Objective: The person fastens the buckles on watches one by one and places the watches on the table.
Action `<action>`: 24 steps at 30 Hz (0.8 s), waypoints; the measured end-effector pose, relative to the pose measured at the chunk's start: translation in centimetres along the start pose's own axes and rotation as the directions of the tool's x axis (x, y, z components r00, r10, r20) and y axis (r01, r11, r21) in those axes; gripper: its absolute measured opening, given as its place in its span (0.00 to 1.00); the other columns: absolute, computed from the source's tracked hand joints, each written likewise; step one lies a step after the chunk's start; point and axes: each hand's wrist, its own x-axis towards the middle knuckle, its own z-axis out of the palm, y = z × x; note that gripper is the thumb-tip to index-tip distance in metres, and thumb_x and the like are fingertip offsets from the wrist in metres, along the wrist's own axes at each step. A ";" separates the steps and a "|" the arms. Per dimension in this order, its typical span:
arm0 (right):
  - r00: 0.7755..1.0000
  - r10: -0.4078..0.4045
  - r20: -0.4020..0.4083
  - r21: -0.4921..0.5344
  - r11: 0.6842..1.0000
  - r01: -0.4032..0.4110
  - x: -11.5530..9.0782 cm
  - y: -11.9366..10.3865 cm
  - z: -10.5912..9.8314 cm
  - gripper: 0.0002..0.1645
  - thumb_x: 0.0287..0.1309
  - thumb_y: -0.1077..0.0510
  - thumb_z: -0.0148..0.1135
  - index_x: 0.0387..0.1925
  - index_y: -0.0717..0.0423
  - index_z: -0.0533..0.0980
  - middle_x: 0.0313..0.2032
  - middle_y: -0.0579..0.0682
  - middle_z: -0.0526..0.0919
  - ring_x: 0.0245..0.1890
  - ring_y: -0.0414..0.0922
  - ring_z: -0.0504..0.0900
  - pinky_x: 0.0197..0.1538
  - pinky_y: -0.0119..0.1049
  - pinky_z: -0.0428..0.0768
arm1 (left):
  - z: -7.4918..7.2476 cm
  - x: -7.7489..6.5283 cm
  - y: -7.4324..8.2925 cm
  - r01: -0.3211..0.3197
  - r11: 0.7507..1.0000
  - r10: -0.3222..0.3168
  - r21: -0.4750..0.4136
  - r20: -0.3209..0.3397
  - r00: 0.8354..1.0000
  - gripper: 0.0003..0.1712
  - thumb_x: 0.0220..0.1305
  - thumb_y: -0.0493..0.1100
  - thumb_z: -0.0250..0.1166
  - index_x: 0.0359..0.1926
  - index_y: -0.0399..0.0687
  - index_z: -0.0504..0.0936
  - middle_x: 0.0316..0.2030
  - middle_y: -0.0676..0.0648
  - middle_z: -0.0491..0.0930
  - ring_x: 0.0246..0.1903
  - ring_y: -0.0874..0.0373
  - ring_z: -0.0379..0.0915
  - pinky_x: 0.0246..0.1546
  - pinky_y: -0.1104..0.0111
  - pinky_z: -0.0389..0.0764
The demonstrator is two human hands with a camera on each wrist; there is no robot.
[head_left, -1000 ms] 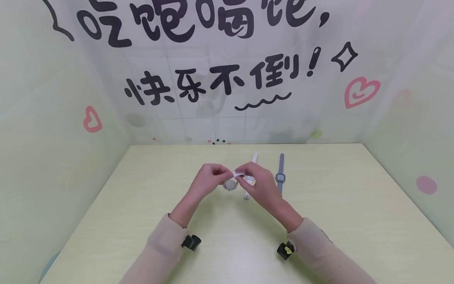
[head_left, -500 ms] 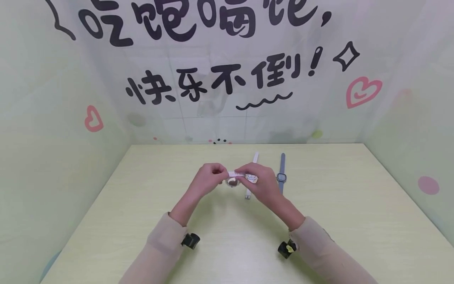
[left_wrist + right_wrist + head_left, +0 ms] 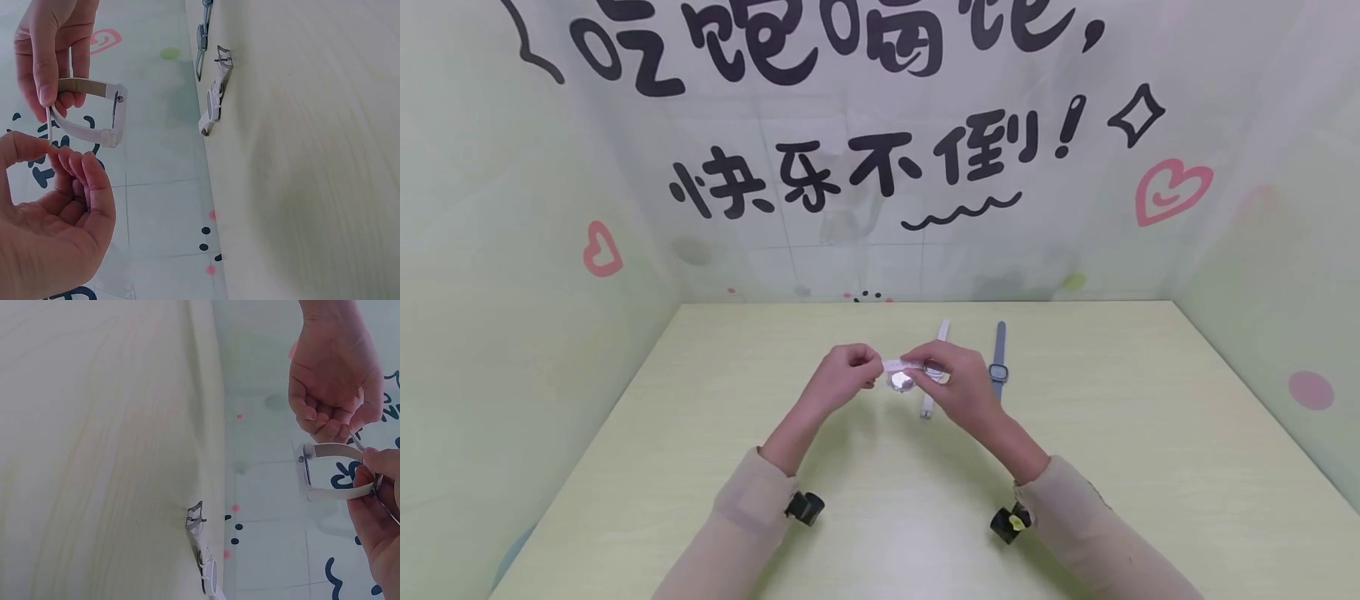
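A white wristwatch [image 3: 900,381] is held up between my two hands, its strap bent round into a loop. My left hand [image 3: 842,377] pinches the free strap end between thumb and fingertips, and in the left wrist view the strap [image 3: 50,125] runs taut from there to the other hand. My right hand [image 3: 957,379] grips the strap where it overlaps; a metal buckle [image 3: 376,484] shows at those fingers in the right wrist view. The watch case [image 3: 119,115] hangs edge-on, away from the fingers.
On the wooden table [image 3: 700,467], a second white watch [image 3: 927,408] lies lengthwise behind my right hand. A blue-grey watch [image 3: 998,372] with a square case lies to its right. A printed cloth backdrop [image 3: 775,258] rises at the table's far edge.
My left hand has shifted a little left from the right hand, and more of the white strap shows between them. The watch face has tilted and moved slightly right.
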 end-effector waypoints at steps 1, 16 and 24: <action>1.000 0.011 -0.004 0.009 1.000 -0.011 0.0 0.0 0.0 0.10 0.56 0.66 0.71 0.41 0.60 0.84 0.39 0.54 0.89 0.40 0.47 0.88 0.46 0.36 0.87 | 0.0 0.0 0.0 -0.010 1.000 0.010 -0.002 -0.004 1.000 0.10 0.64 0.38 0.57 0.39 0.37 0.81 0.33 0.43 0.80 0.32 0.58 0.73 0.35 0.70 0.77; 0.990 0.125 -0.060 0.124 0.985 -0.117 0.3 0.3 -0.9 0.10 0.58 0.65 0.69 0.43 0.63 0.83 0.40 0.58 0.88 0.43 0.51 0.87 0.48 0.42 0.87 | 0.7 -0.1 -0.8 -0.179 0.983 0.178 -0.046 -0.027 0.984 0.18 0.62 0.37 0.69 0.53 0.42 0.80 0.53 0.41 0.82 0.57 0.44 0.78 0.64 0.54 0.78; 0.987 0.140 -0.083 0.159 0.979 -0.125 0.5 0.2 -0.9 0.10 0.58 0.66 0.69 0.43 0.62 0.83 0.40 0.58 0.88 0.43 0.52 0.87 0.46 0.40 0.87 | 1.5 0.1 -1.3 -0.231 0.973 0.229 -0.014 -0.078 0.970 0.18 0.62 0.36 0.70 0.53 0.44 0.81 0.50 0.44 0.84 0.55 0.49 0.79 0.64 0.57 0.78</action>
